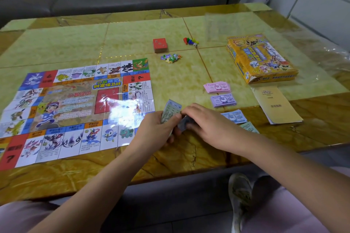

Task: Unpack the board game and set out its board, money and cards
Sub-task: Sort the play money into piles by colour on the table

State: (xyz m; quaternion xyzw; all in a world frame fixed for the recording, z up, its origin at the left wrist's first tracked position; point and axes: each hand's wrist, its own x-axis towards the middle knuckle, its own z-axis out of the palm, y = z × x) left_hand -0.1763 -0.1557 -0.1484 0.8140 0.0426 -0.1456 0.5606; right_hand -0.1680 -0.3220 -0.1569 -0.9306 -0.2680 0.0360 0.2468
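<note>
Noted board (pixel 75 111) unfolded flat on the left of the table (pixel 132 34), glossy under glare. Noted red card deck (pixel 160 45) stacked beyond it, with pawns and die (pixel 190 41) near. Found money part-sorted: pink pile (pixel 217 87), purple pile (pixel 224 100), blue pile (pixel 235 116) and green pile (pixel 250 128) in a row on the right, near box (pixel 261 58) and booklet (pixel 276 105).

Found left hand (pixel 159 130) curled round the unsorted wad of notes (pixel 171 110), held on edge over the table's near side. Found right hand (pixel 206 125) close against the left, fingers curled, pinching a blurred grey-blue note (pixel 184 125) at the wad.

Judged notes thin, light and limp, apt to cling in pairs or skate on the slick top. Best to pinch one note at a short edge, slide it free with the thumb, and grip the wad at mid-length.
</note>
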